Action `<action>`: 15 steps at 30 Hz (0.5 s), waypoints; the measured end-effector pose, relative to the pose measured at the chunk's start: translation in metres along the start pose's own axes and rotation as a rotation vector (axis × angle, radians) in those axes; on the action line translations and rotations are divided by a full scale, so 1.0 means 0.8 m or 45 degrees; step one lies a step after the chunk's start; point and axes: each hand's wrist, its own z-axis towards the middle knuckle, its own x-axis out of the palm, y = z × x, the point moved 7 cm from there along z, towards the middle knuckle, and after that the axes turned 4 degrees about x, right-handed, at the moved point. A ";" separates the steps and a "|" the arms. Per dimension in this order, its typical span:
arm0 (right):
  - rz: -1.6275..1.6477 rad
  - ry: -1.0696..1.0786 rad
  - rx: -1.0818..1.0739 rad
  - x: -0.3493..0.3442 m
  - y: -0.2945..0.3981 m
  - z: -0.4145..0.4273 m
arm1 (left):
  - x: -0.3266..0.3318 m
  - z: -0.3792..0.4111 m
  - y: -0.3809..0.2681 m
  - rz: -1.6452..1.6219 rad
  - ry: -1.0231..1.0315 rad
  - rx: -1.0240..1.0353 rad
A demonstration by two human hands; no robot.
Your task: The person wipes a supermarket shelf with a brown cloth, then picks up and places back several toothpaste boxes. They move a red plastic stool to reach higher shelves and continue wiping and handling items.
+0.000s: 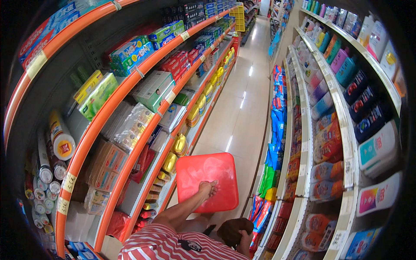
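Observation:
A red square plastic stool (pixel 224 169) is in front of me in the aisle, its seat facing up. My left hand (pixel 208 190) reaches to the middle of that seat with curled fingers, gripping it there; the fingertips' hold is partly hidden. Low on my right side, my right hand (pixel 244 242) is closed on a dark brown cloth (pixel 232 230), bunched into a round shape. The cloth is close to my striped shirt and beside the bright packages of the right-hand shelf.
Orange-edged shelves (pixel 143 130) on the left carry toothpaste boxes (pixel 133 53), soap packs and yellow bottles (pixel 180 144). On the right, white shelves (pixel 331 84) hold shampoo bottles (pixel 346 71). A tiled aisle (pixel 240 117) runs between them; a yellow crate (pixel 240 18) stands far down it.

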 end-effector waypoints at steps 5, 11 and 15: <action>-0.070 0.004 0.053 0.037 0.024 0.064 | 0.028 0.049 -0.058 0.049 0.002 0.040; -0.241 0.199 0.070 0.093 0.062 0.135 | 0.075 0.102 -0.121 0.055 0.059 0.044; -0.183 0.230 0.074 0.135 0.100 0.184 | 0.114 0.147 -0.171 0.043 0.089 0.108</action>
